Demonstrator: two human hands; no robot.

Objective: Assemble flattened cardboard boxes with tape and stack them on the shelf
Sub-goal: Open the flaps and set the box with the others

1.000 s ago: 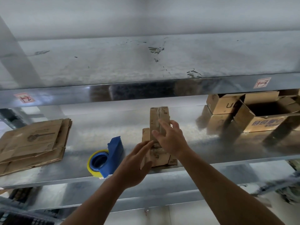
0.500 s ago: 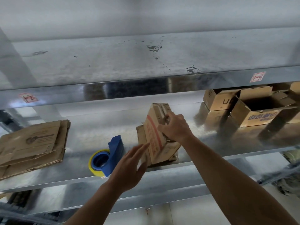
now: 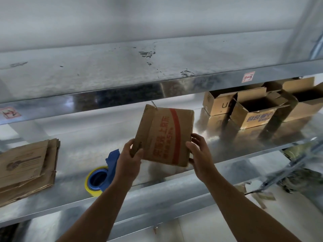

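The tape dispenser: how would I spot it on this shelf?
Find the shiny metal shelf, near its front edge. The tape dispenser sits between the flattened cardboard stack and the left hand. It alone is blue and yellow; its neighbours are brown cardboard.

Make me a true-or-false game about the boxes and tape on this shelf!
1. The left hand and the right hand both hold the flat box. True.
2. The tape dispenser is in the right hand. False: the tape dispenser lies on the shelf, left of the flat box.
3. A pile of flat cardboard lies at the shelf's left end. True.
4. The assembled boxes on the right are all closed on top. False: the front one is open.
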